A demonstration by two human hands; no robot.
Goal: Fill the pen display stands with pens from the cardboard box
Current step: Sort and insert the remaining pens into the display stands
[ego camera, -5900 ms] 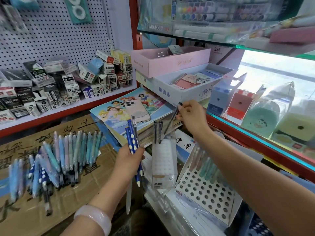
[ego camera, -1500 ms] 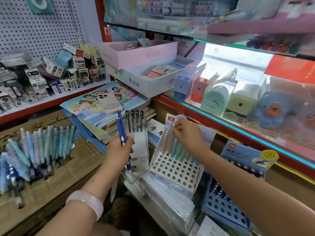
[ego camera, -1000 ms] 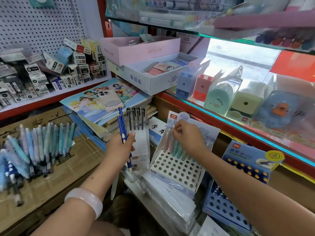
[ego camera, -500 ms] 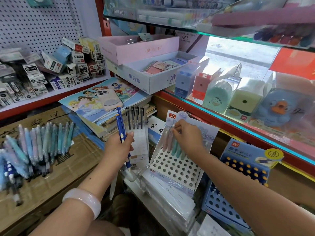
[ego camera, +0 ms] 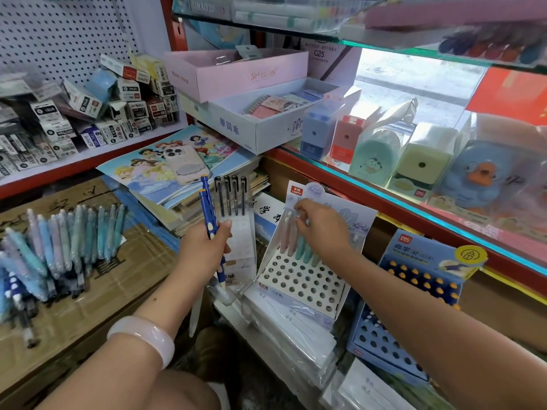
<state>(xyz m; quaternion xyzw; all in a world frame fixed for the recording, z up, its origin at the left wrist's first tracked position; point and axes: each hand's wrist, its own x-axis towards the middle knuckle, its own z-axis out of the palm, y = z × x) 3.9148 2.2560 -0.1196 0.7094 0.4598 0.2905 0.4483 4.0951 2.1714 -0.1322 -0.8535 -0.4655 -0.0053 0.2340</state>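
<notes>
Barely a shift since half a second back: the right hand (ego camera: 321, 224) stays at the top of the pastel pens (ego camera: 299, 242), its fingers (ego camera: 299, 207) curled and pinching at their caps, in the back row of the white display stand (ego camera: 299, 284). That stand leans back, its backing card close under the red shelf edge (ego camera: 340, 176), so headroom above the pens is tight. Rows of open holes fill its front, all free. Just left, touching or nearly so, a clear holder (ego camera: 239, 244) carries four black pens (ego camera: 231, 195) upright. The left hand (ego camera: 204, 250) keeps its grip on blue pens (ego camera: 208, 214), fingers wrapped round the barrels, tips pointing down, right in front of that clear holder. On the right, a blue display stand (ego camera: 393, 335) sits low beside the forearm, yellow-tipped pens in its rear rows, empty holes nearer. Far left, on the flattened cardboard box (ego camera: 97, 294), a loose fan of pastel and blue pens (ego camera: 56, 253) lies well apart from the stands, with open room between.
</notes>
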